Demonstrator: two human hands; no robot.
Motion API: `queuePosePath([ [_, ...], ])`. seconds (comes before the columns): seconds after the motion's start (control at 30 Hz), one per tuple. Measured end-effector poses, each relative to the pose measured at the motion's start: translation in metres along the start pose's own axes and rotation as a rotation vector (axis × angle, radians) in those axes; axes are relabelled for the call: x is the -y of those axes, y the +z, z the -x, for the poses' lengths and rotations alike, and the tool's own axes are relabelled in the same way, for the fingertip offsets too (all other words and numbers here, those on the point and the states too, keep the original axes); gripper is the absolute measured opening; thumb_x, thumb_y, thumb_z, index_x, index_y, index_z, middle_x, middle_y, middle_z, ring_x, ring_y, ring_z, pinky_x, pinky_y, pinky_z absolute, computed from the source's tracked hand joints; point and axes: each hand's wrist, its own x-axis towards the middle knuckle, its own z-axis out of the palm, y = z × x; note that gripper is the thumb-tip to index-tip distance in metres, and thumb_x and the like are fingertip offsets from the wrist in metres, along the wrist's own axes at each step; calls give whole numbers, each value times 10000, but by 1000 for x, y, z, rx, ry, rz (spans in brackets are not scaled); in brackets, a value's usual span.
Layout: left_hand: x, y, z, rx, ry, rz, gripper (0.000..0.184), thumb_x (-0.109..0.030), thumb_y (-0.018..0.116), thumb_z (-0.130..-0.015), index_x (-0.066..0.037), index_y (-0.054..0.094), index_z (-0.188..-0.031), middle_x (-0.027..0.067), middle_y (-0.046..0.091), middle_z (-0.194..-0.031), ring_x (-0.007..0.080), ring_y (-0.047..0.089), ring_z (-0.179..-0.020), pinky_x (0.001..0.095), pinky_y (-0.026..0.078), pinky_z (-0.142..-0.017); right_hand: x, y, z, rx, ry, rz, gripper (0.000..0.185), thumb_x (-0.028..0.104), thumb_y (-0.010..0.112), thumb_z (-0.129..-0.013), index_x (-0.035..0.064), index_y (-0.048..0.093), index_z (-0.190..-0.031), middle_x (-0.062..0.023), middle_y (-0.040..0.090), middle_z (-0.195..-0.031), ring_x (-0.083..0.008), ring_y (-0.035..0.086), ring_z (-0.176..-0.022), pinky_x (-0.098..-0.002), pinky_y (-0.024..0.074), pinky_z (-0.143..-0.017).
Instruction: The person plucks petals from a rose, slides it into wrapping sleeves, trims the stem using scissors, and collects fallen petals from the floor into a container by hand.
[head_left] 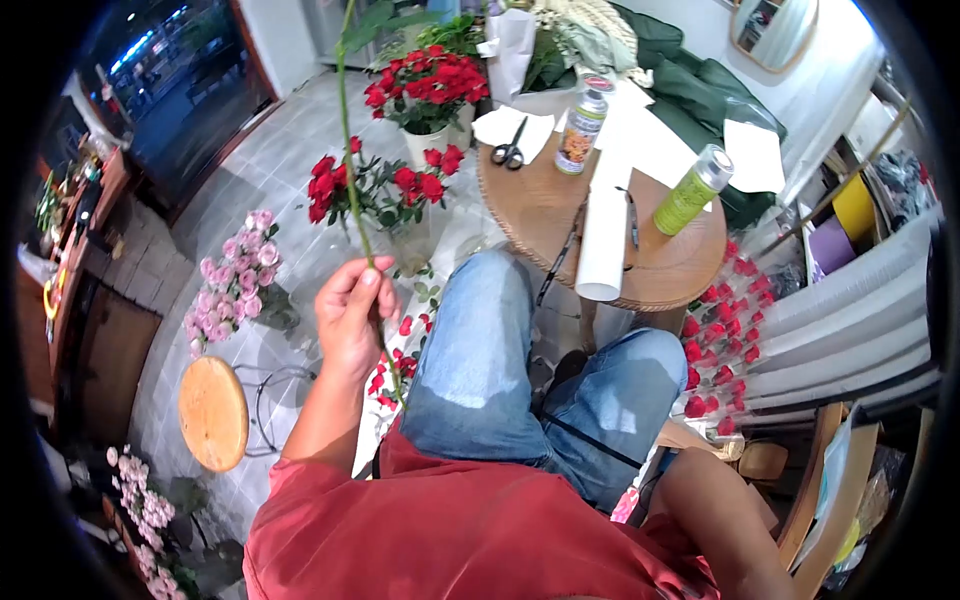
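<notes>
Stem in hand, I judge this to be the step of holding and positioning: one long green stem (354,200) runs roughly lengthwise before me, its top passing out of view, its lower part coming down beside my left thigh (460,360). A next move would call for a steady, light pinch and a slow turn or tilt, as a stem this slender could bend or brush the red roses (425,186) beyond it. Should I want the black scissors (510,150), they lie near the far left edge of the round wooden surface (515,205) (a reach for my right hand, I suppose, with the left one busy).

As for pose, my left forearm (332,410) slants up and forward from the red sleeve (310,490). The fingers (366,290) of my left hand (348,325) are drawn together on the stem, thumb pressed against it, with nothing else in their hold. My right arm (710,500) is down at my side; its hand is out of sight, so I cannot tell how those fingers stand.
</notes>
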Motion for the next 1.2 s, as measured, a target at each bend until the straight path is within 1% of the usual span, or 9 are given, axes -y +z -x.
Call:
queuePosePath([
  [0.17,13,-11,-1,-28,10,-20,218,-141,567,-999,38,628,-1108,24,520,-678,114,471,-596,277,426,-556,-10,40,12,-201,378,308,433,253,543,-994,50,552,-1377,-121,307,-1595,-307,169,-1509,-645,260,-1153],
  [0.4,11,-11,-4,17,29,8,226,-137,529,-1020,34,611,-1144,-3,475,-693,94,427,-601,252,370,-544,-70,40,40,-291,-63,252,313,127,613,-952,33,653,-1247,-97,644,-1310,-270,565,-1273,-401,467,-1092],
  [0.47,8,-17,-6,33,68,24,235,-127,521,-1019,39,619,-1152,16,492,-693,106,446,-614,259,391,-558,-61,34,45,-364,23,332,228,57,665,-903,-26,685,-1115,-179,681,-1193,-278,658,-1119,-428,561,-984],
  [0.5,5,-14,-6,9,97,-8,236,-126,513,-1022,42,610,-1159,13,488,-697,102,431,-619,253,375,-557,-48,46,45,-560,190,496,125,192,603,-857,116,683,-917,18,653,-971,-163,585,-972,-283,420,-857],
  [0.6,8,-24,-2,50,87,23,236,-123,513,-1022,44,602,-1163,12,484,-701,100,417,-619,251,366,-560,-22,22,84,-554,625,558,113,195,602,-887,103,664,-899,8,618,-935,-152,532,-900,-297,384,-796],
  [0.8,-3,-42,-6,-23,132,-56,243,-134,509,-1028,60,587,-1150,-13,435,-709,86,380,-628,240,339,-561,-12,-16,139,-200,898,791,219,160,443,-992,8,576,-907,-120,576,-687,-203,550,-570,-348,425,-500],
  [0.97,-60,-35,-37,17,234,56,177,-134,482,-1031,22,556,-1065,-24,362,-681,90,342,-610,250,325,-560,-9,-47,194,7,1476,714,179,104,534,-941,-54,619,-944,-161,623,-770,-276,636,-689,-389,495,-597],
  [1.03,-81,-23,-62,143,261,143,139,-101,465,-1022,-6,501,-927,-10,366,-670,108,355,-622,249,334,-595,-23,-56,229,509,1974,493,199,148,596,-914,-31,631,-992,-205,667,-859,-354,646,-724,-438,517,-651],
  [1.2,-55,-28,-136,181,418,126,172,-58,421,-923,-72,370,-759,48,349,-766,185,336,-739,346,310,-713,-27,-70,342,1797,2122,-55,224,129,627,-842,-10,691,-1007,-207,714,-999,-380,702,-940,-475,566,-762],
])
